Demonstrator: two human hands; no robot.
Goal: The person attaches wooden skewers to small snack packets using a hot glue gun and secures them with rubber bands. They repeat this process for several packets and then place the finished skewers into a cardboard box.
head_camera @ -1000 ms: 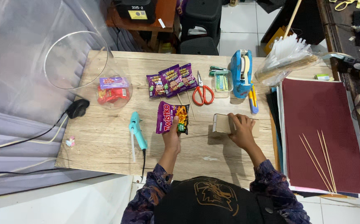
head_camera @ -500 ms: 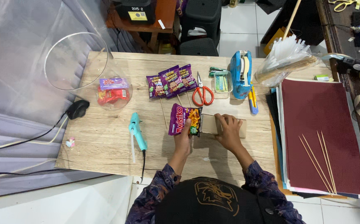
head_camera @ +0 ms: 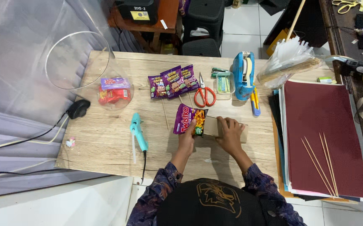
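Near the middle of the frame, the left hand [head_camera: 187, 140] grips a purple snack packet [head_camera: 189, 119] by its lower edge, fingers closed on it, the packet lying flat on the wooden surface [head_camera: 106, 146]. Just to the right, the right hand [head_camera: 230, 134] presses down on a flat piece of brown cardboard [head_camera: 213, 126] that touches the packet's right edge; its fingers are curled over the cardboard's top edge and hold it.

Above the hands, three more purple snack packets [head_camera: 173, 81] lie fanned together, with thin wooden sticks running down from them toward the held packet. To their right sit red-handled scissors [head_camera: 204, 93], a small green case [head_camera: 223, 82] and a blue tape dispenser [head_camera: 244, 75]. A blue-and-yellow cutter [head_camera: 254, 101] lies below the dispenser.

Left of centre, a pale blue glue gun [head_camera: 138, 131] rests on the surface, its cord trailing off the lower edge. In the upper left, a clear plastic dome [head_camera: 85, 67] covers some red and purple packets [head_camera: 113, 91].

At the right, a stack of dark red paper sheets [head_camera: 323, 125] carries several wooden skewers [head_camera: 319, 157].
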